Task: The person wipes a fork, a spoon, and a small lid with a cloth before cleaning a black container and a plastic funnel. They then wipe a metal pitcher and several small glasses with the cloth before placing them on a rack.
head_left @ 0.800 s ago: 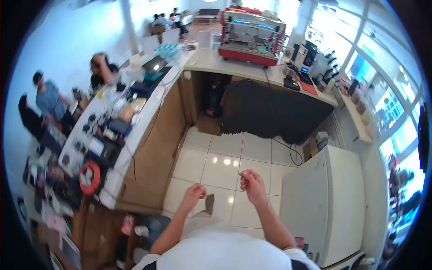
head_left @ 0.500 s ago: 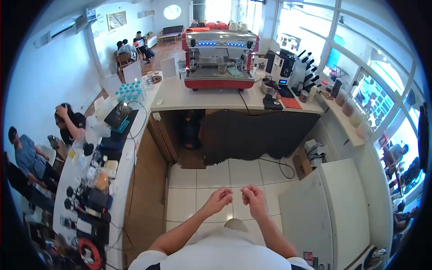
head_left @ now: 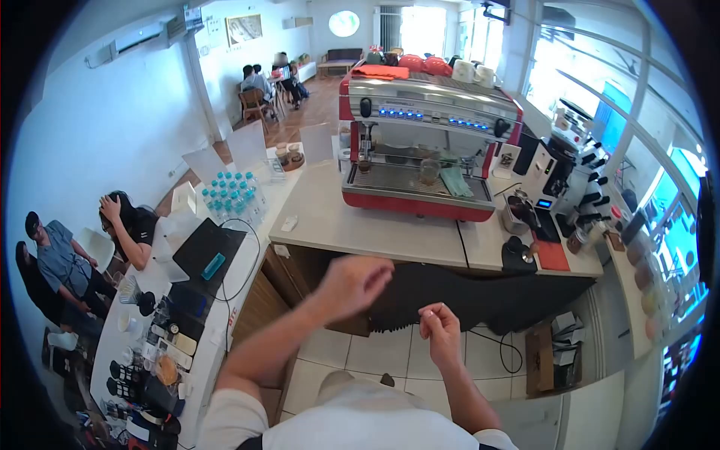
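My left hand (head_left: pixel 355 286) is raised in front of the counter's near edge, its fingers loosely curled. It is slightly smeared by motion, and I see nothing in it. Lower and to the right, my right hand (head_left: pixel 440 330) hovers over the tiled floor, fingers bent in and thumb against them, with nothing visible inside. Neither hand touches anything. Beyond them, a red and silver espresso machine (head_left: pixel 420 199) stands on the white counter (head_left: pixel 337 234). On its drip tray are a glass (head_left: pixel 430 171) and a green cloth (head_left: pixel 455 182).
On the right are a coffee grinder (head_left: pixel 550 176), a metal container (head_left: pixel 517 215) and a red mat (head_left: pixel 553 255). Capped bottles (head_left: pixel 234 196), a black laptop (head_left: pixel 210 251) and coffee gear line the left counter. Several people are at left and far back. A cardboard box (head_left: pixel 541 360) stands below right.
The view has moved nearer the espresso machine and turned. My left hand has risen away from my right hand toward the counter; the two were close together before.
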A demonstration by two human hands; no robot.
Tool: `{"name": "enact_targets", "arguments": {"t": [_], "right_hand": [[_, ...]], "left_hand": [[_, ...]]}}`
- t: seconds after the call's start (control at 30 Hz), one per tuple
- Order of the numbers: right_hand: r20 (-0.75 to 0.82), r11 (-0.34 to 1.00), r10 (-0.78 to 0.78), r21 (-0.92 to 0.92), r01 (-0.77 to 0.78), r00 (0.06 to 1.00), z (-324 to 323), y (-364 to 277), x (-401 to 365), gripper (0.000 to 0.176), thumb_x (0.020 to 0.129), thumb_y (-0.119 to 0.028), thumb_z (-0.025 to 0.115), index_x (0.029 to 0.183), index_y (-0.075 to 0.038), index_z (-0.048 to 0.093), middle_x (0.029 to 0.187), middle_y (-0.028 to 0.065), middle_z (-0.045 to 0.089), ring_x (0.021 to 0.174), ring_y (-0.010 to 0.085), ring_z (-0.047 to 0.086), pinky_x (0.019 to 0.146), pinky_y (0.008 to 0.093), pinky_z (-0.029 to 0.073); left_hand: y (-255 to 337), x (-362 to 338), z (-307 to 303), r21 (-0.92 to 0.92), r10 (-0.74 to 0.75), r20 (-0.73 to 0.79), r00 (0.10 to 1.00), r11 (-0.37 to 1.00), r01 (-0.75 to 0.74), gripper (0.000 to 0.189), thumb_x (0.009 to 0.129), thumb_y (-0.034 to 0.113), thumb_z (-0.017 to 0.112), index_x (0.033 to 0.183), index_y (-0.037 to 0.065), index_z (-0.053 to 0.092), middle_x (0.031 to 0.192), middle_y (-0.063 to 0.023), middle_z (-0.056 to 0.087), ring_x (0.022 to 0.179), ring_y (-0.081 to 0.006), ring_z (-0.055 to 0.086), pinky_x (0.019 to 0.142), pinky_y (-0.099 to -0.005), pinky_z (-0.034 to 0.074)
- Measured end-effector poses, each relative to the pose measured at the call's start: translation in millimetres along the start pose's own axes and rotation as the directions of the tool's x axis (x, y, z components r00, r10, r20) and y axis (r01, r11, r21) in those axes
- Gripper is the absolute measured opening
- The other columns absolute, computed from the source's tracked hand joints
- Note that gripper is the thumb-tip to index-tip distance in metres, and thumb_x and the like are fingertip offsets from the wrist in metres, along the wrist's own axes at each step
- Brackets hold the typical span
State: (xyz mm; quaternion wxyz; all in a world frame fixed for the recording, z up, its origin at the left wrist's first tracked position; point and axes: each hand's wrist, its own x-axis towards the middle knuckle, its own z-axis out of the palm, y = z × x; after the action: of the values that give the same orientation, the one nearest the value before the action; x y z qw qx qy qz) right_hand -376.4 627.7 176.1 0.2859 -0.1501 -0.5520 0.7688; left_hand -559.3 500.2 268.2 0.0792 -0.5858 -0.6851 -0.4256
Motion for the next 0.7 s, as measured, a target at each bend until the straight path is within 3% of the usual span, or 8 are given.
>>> {"name": "enact_targets", "arguments": {"t": [0.17,0.37,0.47,0.57,0.67,0.7], "right_hand": [[-0.083,0.995,-0.102,-0.023,0.1,0.991,7.5,-6.6,65.8,0.011,0.093,-0.012,0.055,0.091,-0.001,0.058,0.063,-0.0001,0.049,0.055,0.0065,0.044,0.05,0.022,0.035],[-0.373,0.971,-0.223,-0.004,0.239,0.9,23.7,6.3,102.1,0.008,0.093,-0.012,0.055,0.091,-0.004,0.056,0.063,-0.0001,0.049,0.054,0.0068,0.044,0.05,0.022,0.035],[-0.516,0.951,-0.271,-0.01,0.31,0.813,40.9,5.8,108.5,0.008,0.092,-0.009,0.054,0.09,-0.001,0.056,0.064,0.0008,0.048,0.055,0.0075,0.043,0.05,0.0226,0.035],[-0.634,0.936,-0.296,-0.043,0.349,0.715,46.9,11.7,106.4,0.008,0.093,-0.009,0.053,0.09,-0.002,0.056,0.064,0.0011,0.049,0.054,0.0078,0.043,0.05,0.0228,0.035],[-0.717,0.939,-0.286,-0.077,0.336,0.636,54.5,13.1,95.5,0.009,0.093,-0.009,0.053,0.089,-0.002,0.056,0.064,0.0014,0.049,0.054,0.008,0.043,0.05,0.0229,0.036],[-0.735,0.938,-0.291,-0.092,0.335,0.612,56.2,12.6,92.5,0.009,0.093,-0.01,0.053,0.089,-0.002,0.055,0.064,0.0015,0.049,0.055,0.008,0.043,0.05,0.023,0.036]], "left_hand": [[-91.4,152.8,-66.1,0.243,0.292,-0.154,0.944,0.937,-0.25,0.01,0.083,0.013,0.063,0.088,0.005,0.064,0.076,-0.0123,0.064,0.066,-0.0299,0.063,0.062,-0.0375,0.051],[-184.7,345.5,-126.9,0.534,0.251,-0.004,0.968,0.819,-0.21,0.018,0.083,0.024,0.062,0.093,0.01,0.069,0.082,-0.0116,0.068,0.076,-0.0288,0.067,0.071,-0.041,0.053],[-258.5,432.9,-129.1,0.627,0.401,0.067,0.914,0.695,-0.351,0.019,0.081,0.022,0.064,0.091,0.007,0.069,0.076,-0.0153,0.066,0.075,-0.0293,0.066,0.069,-0.0402,0.051],[-300.2,482.6,-123.8,0.593,0.26,0.279,0.924,0.711,-0.379,0.02,0.078,0.022,0.065,0.091,0.007,0.07,0.077,-0.0162,0.066,0.078,-0.0304,0.065,0.072,-0.0409,0.051],[-283.9,489.2,-123.0,0.542,0.024,0.443,0.896,0.789,-0.289,0.02,0.077,0.021,0.064,0.089,0.006,0.071,0.08,-0.0163,0.067,0.083,-0.0307,0.065,0.075,-0.0407,0.05],[-286.8,490.6,-116.7,0.562,0.043,0.429,0.902,0.769,-0.304,0.019,0.077,0.02,0.064,0.087,0.005,0.07,0.083,-0.0164,0.067,0.086,-0.0309,0.064,0.077,-0.0403,0.05]]}}
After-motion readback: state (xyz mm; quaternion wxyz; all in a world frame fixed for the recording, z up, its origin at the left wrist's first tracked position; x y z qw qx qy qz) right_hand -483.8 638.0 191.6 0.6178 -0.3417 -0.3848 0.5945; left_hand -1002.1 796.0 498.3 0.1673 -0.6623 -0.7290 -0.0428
